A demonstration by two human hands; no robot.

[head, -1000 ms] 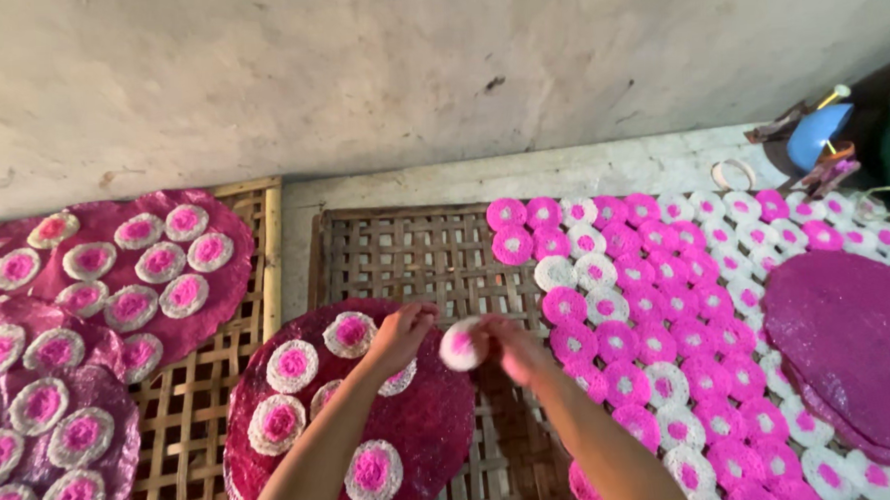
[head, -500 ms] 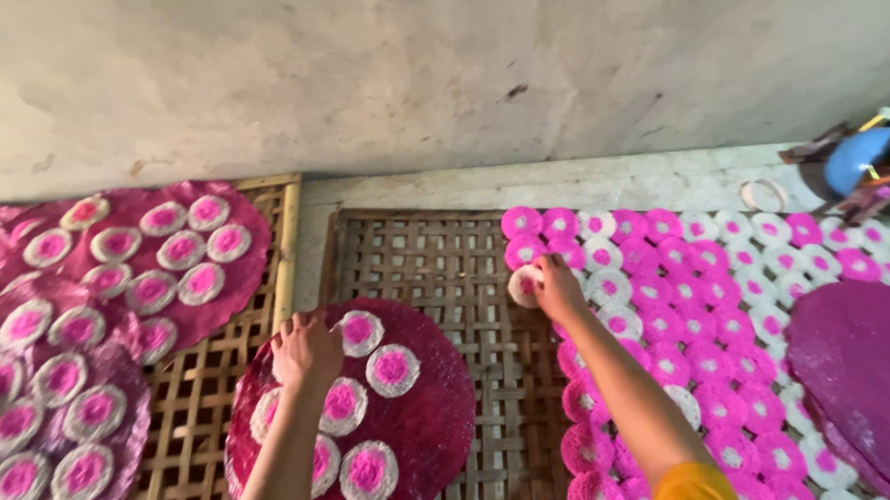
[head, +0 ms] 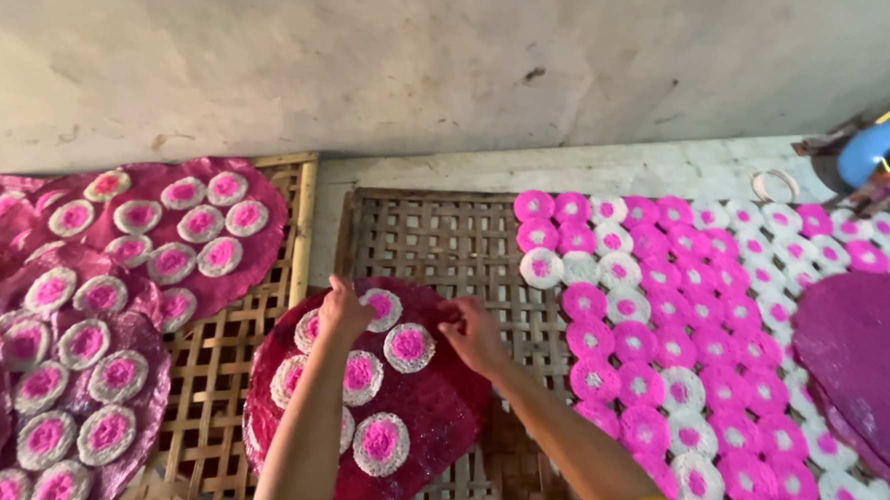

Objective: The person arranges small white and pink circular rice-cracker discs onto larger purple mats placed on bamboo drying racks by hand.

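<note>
hands [head: 408, 322] over magenta sheet [head: 442, 410] | left touching disc [head: 314, 329] | right grip unclear

White-rimmed pink-centred discs [head: 407, 346] dot a magenta round sheet [head: 442, 405] on a tan lattice tray [head: 445, 242].

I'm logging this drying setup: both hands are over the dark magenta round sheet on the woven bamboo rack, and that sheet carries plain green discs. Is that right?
Not quite. In the head view, the left hand and right hand are over the dark magenta round sheet on the woven bamboo rack, but its discs are white-rimmed with pink centres, not green.
</note>
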